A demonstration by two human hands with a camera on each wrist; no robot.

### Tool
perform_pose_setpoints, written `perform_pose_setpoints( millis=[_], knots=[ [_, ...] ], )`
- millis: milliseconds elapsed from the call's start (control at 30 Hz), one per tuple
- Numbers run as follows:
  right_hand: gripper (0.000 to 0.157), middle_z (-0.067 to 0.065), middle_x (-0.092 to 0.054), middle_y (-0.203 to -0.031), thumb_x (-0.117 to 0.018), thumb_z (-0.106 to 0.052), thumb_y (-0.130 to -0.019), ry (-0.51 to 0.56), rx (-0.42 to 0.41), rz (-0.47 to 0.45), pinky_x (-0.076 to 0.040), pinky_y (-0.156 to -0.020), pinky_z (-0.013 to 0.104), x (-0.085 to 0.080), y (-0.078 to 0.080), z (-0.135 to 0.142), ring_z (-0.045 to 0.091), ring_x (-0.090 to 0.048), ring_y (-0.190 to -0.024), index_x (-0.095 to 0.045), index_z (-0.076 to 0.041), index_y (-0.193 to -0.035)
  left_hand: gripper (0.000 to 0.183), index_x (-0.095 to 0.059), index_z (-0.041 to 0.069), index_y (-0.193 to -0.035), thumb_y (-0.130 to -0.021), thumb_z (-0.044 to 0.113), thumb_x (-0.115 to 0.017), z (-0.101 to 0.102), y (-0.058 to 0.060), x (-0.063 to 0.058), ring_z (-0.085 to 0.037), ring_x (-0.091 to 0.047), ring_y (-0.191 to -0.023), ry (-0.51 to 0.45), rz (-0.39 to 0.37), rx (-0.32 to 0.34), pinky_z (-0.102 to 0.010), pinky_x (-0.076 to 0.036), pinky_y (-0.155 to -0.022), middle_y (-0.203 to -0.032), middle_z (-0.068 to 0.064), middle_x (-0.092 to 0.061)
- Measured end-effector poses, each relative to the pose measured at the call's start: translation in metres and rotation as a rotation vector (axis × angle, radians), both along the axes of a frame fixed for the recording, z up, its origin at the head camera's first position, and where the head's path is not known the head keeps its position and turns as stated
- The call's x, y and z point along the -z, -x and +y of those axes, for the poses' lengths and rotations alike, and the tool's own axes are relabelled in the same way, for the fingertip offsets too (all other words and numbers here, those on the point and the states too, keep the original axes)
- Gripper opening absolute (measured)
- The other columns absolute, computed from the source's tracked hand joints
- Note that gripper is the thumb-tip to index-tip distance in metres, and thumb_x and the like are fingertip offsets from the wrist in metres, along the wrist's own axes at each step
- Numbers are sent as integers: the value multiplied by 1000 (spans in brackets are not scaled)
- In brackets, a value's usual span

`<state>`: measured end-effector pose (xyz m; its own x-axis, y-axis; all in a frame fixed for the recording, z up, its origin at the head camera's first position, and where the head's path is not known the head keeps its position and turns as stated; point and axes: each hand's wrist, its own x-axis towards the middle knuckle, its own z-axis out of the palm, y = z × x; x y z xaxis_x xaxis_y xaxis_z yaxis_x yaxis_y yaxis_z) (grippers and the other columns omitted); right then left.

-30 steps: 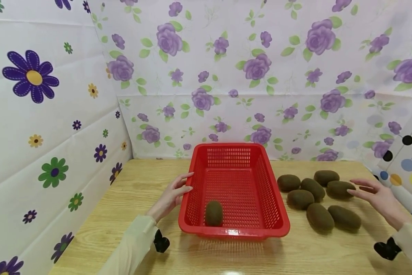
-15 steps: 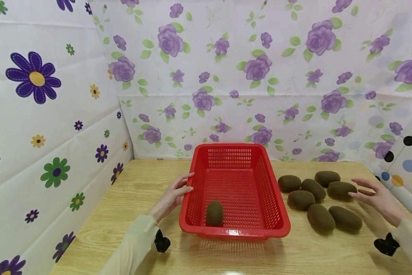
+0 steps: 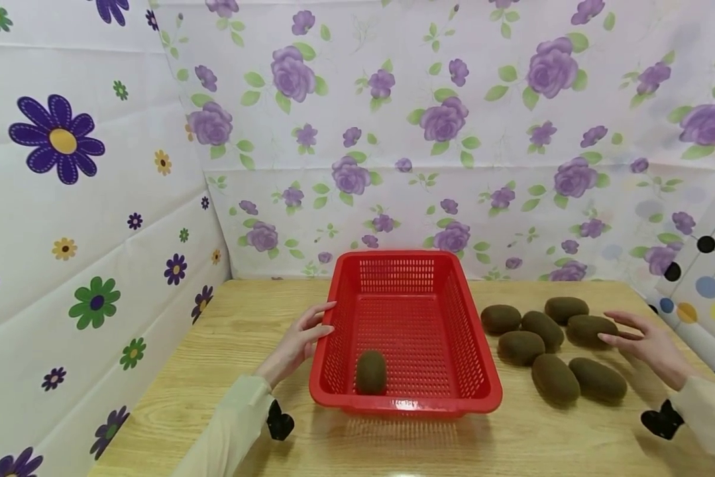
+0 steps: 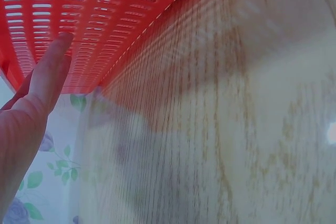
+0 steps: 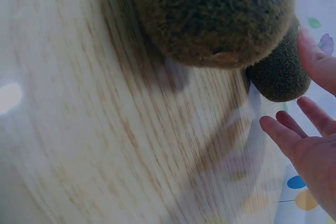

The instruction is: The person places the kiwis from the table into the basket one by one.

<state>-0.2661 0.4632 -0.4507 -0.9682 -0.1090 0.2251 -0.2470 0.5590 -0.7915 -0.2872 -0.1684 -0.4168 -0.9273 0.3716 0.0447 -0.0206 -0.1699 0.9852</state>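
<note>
A red plastic basket with slotted walls stands on the table, and a brown fuzzy kiwi lies inside at its near left. My left hand touches the basket's left side with straight fingers; in the left wrist view a finger lies against the slotted outer wall. My right hand is at the right end of a kiwi in the group on the right, fingers spread and loosely bent. In the right wrist view, space shows between thumb and fingers, and a kiwi sits just beyond them.
Several more kiwis lie close together right of the basket, among them a front one and a back one. Flowered cloth hangs behind the wooden table, with more cloth at the left and right sides.
My right hand has shifted slightly left, closer round the end of the kiwi. The left hand, basket and kiwis stay where they were.
</note>
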Motion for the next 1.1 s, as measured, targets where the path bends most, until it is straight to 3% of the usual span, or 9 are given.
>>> perform_pose_setpoints(
  millis=[267,367,500,567,633,733,900,1000,1100],
  knots=[
    [55,30,-28,-129,-57,-14,-90,-16,-23,-18,-48,-70,19,6,4,3,-9,-42,-94,-34,-7,-139,49,-39,12,-136,-90,7,-54,0,1,1,-37,-48,-108,7,8,0,-47,-47,-78,-130,-19,-39],
    [56,28,-28,-130,-57,-15,-90,-32,-24,-30,-47,-70,17,6,6,2,15,-47,-104,-33,-7,-139,49,-39,13,-136,-89,8,-54,0,0,1,-36,-49,-107,15,-2,-4,-46,-47,-78,-130,-18,-39],
    [58,29,-25,-132,-57,-18,-90,-52,-20,-33,-45,-69,15,7,9,-2,49,-33,-109,-31,-6,-140,49,-39,13,-136,-89,7,-54,0,0,1,-37,-48,-108,12,-8,-7,-47,-47,-78,-131,-17,-39],
    [57,26,-28,-131,-58,-18,-90,-53,-11,-20,-44,-69,14,7,10,-4,40,-38,-110,-33,-5,-139,49,-40,13,-136,-90,7,-54,0,0,0,-37,-48,-108,10,-7,-8,-47,-47,-78,-130,-17,-40],
    [56,21,-31,-129,-59,-18,-89,-55,-7,-3,-43,-68,14,8,10,-5,21,-43,-107,-35,-4,-137,48,-40,13,-135,-90,7,-54,0,0,0,-37,-48,-108,7,-5,-9,-46,-47,-78,-130,-17,-40],
    [52,14,-36,-124,-60,-17,-88,-47,6,19,-43,-67,14,8,9,-7,-1,-39,-97,-39,-5,-134,47,-41,13,-135,-90,6,-53,0,-1,0,-37,-48,-107,2,-7,-14,-46,-47,-78,-129,-17,-40],
    [46,-5,-43,-117,-62,-15,-87,-16,21,35,-44,-65,16,8,7,-7,-5,-39,-95,-45,-8,-130,47,-40,13,-135,-90,7,-53,-1,0,0,-35,-49,-107,5,-3,-7,-46,-47,-79,-130,-17,-40],
    [45,-18,-42,-113,-62,-15,-87,3,28,22,-45,-64,17,8,6,-6,-5,-40,-94,-47,-9,-129,49,-36,10,-137,-91,6,-51,0,-5,-8,-35,-48,-108,17,-7,18,-46,-46,-80,-132,-20,-37],
    [47,-13,-45,-115,-62,-16,-87,-4,41,3,-45,-64,17,8,5,-6,-6,-40,-93,-46,-8,-130,51,-32,7,-139,-91,5,-49,1,-9,-15,-36,-47,-110,28,-11,37,-46,-45,-82,-133,-21,-35]
  ],
)
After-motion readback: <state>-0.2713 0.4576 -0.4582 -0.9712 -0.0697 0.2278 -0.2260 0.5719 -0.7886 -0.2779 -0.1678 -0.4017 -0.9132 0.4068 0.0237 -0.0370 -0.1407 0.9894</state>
